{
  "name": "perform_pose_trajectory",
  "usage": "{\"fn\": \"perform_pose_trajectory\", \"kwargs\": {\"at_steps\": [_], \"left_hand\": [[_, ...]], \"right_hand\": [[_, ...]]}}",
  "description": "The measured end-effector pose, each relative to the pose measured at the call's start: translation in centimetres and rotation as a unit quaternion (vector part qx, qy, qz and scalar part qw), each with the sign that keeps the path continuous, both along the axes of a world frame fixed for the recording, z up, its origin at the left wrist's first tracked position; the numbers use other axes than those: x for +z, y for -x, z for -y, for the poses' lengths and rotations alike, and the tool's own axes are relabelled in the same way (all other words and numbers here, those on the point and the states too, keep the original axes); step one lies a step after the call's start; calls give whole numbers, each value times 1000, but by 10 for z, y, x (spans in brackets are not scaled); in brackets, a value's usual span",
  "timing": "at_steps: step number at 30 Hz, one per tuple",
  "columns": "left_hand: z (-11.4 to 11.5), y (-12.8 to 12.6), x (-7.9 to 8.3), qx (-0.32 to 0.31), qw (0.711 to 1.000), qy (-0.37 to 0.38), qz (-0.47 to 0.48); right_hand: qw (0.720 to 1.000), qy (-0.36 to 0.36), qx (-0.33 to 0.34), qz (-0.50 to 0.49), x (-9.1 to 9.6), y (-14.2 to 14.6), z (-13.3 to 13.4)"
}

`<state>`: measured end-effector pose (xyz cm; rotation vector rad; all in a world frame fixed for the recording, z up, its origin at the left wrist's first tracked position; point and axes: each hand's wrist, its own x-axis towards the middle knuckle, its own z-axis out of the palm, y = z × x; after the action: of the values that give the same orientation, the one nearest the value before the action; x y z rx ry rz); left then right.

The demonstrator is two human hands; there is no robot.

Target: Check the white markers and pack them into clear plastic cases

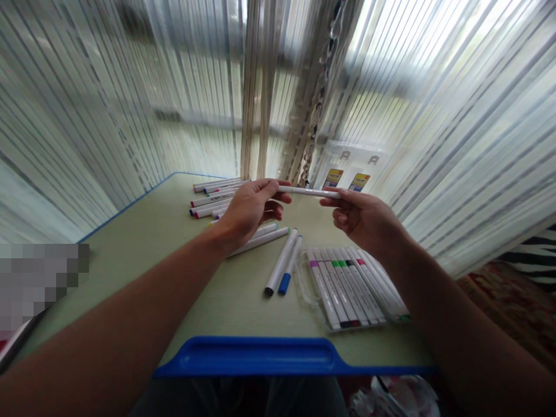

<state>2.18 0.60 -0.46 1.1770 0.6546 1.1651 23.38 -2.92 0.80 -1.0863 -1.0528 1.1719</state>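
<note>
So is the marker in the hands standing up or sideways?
Sideways. The white marker stretches level above the table, left hand gripping one end, right hand the other.

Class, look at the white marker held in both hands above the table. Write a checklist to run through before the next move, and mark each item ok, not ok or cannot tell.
1. Left hand grips one end of the white marker: ok.
2. Right hand pinches the other end: ok.
3. Marker lifted clear of the table: ok.
4. Caps in place on the held marker: cannot tell, as fingers cover the ends.
5. Clear case lies by the right forearm, with markers lined up in it: ok.
6. Free slot in the case: cannot tell.
</note>
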Motion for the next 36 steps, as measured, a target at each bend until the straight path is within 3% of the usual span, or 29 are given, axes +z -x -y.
{"fn": "perform_pose_trajectory", "kwargs": {"at_steps": [10,24,30,36], "left_hand": [[-2,1,-4,27,998,-44,-48],[3,-1,-10,28,964,-169,-203],[6,-3,-9,33,951,-192,-241],[8,-2,-7,18,953,-183,-240]], "right_hand": [[1000,3,-6,20,-1,6,3],[988,-73,58,127,-16,8,6],[974,-86,56,202,-14,12,8],[972,-92,56,207,-14,14,8]]}}
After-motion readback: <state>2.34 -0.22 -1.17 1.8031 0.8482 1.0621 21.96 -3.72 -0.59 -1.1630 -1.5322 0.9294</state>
